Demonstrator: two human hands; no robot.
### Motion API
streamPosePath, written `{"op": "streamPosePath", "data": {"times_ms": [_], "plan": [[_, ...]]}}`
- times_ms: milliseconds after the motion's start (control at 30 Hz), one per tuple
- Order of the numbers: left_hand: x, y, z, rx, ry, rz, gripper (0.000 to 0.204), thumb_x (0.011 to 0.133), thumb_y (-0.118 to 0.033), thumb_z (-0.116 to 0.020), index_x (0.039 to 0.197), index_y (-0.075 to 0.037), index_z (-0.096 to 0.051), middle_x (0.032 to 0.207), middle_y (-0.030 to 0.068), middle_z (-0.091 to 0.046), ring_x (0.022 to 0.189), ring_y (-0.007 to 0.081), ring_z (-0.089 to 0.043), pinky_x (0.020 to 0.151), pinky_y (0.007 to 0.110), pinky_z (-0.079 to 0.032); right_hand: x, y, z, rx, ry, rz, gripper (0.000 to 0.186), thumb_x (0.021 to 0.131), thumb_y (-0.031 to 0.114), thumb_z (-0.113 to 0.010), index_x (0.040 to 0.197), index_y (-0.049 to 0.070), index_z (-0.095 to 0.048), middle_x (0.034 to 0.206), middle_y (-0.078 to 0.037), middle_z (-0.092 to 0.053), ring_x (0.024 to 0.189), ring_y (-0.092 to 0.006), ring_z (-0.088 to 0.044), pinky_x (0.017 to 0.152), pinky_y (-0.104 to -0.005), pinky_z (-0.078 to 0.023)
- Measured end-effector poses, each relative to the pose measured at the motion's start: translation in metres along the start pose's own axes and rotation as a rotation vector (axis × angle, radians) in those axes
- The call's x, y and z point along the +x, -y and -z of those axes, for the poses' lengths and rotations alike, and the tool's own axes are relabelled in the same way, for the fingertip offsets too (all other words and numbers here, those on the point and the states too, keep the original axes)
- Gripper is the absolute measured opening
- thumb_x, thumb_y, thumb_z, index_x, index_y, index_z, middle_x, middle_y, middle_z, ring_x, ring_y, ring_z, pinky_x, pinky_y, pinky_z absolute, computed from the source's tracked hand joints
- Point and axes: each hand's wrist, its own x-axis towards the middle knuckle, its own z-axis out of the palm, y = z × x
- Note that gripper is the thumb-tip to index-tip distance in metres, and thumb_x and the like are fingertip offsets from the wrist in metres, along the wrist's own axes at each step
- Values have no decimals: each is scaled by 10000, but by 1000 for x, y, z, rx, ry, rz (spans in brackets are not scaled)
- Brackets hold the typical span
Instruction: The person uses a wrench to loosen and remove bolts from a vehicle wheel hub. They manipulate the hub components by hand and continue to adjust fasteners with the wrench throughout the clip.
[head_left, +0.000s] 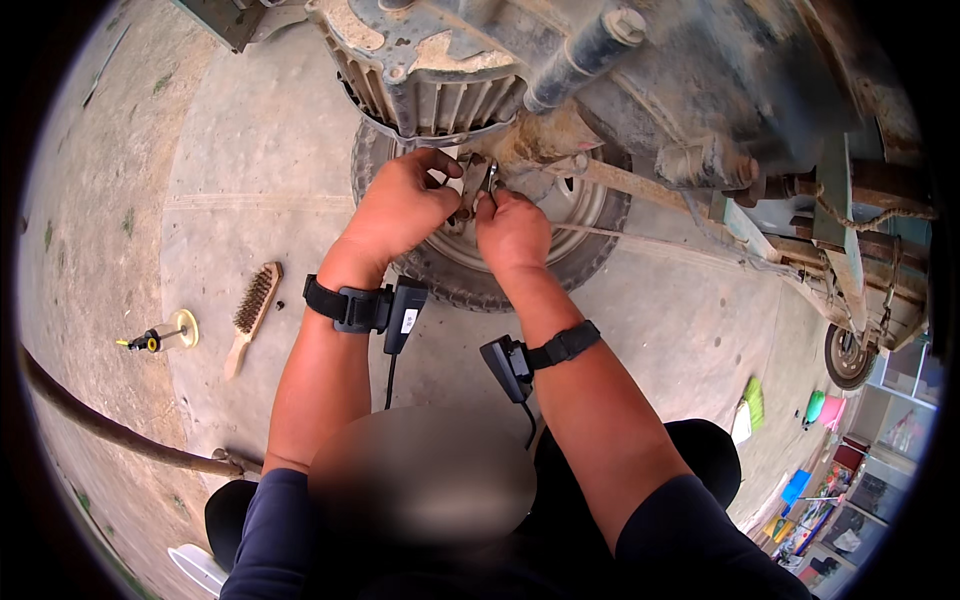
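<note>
My right hand (515,230) is closed around a small wrench (493,174), whose shiny end points up at a dirty metal bracket (473,178). On the other side of that bracket my left hand (402,205) has its fingers curled, thumb and forefinger bent toward the metal. What its fingertips grip is hidden. Both hands work over the wheel (592,262), a treaded black tyre with a pale rim, under a vehicle. Just above the hands hangs a finned metal housing (432,88), dusty and grey.
A wire brush (255,305) with a wooden handle lies on the concrete at left. Beside it is a tool with a yellow disc (184,328). A curved pole (110,425) crosses the lower left. Rusty frame parts (840,215) reach down on the right.
</note>
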Motion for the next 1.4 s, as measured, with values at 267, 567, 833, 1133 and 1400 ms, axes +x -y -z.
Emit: {"op": "streamPosePath", "data": {"times_ms": [267,567,833,1133,1400], "plan": [[19,-6,-26,-357,-176,-170,123,975,-120,-656,997,0,-675,767,14,-662,623,113,-629,539,259,-433,-1,1,1,-4,2,2,338,981,353,-521,951,69,-703,981,-163,-705,882,-367,-693,767,-477,-555],[107,38,-21,669,-504,-694,135,986,-159,-589,995,-56,-674,764,77,-675,673,193,-647,612,343,-478,-2,2,0,-5,-21,25,326,983,346,-528,986,76,-711,1014,-152,-711,893,-366,-694,774,-470,-558],[108,44,-14,758,-474,-598,160,976,-181,-569,1022,-69,-675,824,104,-690,769,254,-661,697,386,-494,0,-1,1,20,10,35,383,988,363,-511,1015,40,-716,996,-193,-714,892,-399,-686,807,-479,-546],[104,39,-31,844,-544,-615,196,965,-206,-548,1052,-84,-675,893,136,-708,877,321,-677,793,436,-513,2,-2,-2,-55,14,31,340,993,359,-514,1004,90,-721,1028,-145,-715,890,-355,-707,771,-469,-564],[84,41,0,690,-222,-149,308,971,-285,-545,1135,-70,-691,1013,196,-735,934,329,-728,768,437,-570,1,-3,1,-38,31,23,341,998,344,-505,1001,87,-731,1039,-146,-716,926,-349,-699,796,-457,-559]]}}
